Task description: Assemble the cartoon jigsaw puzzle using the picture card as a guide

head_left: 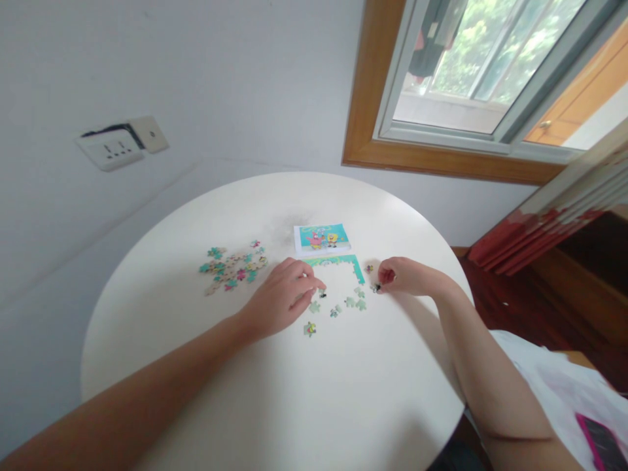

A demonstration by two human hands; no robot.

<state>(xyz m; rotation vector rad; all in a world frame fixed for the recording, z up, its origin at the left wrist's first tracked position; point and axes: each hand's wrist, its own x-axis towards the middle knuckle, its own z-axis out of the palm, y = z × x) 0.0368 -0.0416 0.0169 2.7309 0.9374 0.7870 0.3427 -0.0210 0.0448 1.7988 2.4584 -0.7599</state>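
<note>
My left hand [282, 296] reaches over the table's middle, index finger and thumb closed at a small dark-and-green puzzle piece [322, 293]. To its right, my right hand [405, 275] pinches another dark-patterned puzzle piece [376, 288] at the tabletop. Between the hands, the teal puzzle border [360, 269] forms a top edge and a right edge, partly hidden by my left hand. Several pale green pieces [350, 302] lie loose below it. A yellow-patterned piece [309, 329] rests nearer to me, and another colourful piece [369, 268] sits beside the border's right edge.
A picture box [324, 239] with cartoon figures lies behind the border. Several mixed pieces [235, 268] are heaped at the left on the round white table [235, 418]. A wall with a socket [115, 150] and a window stand behind; a pink-edged phone [601, 441] is at lower right.
</note>
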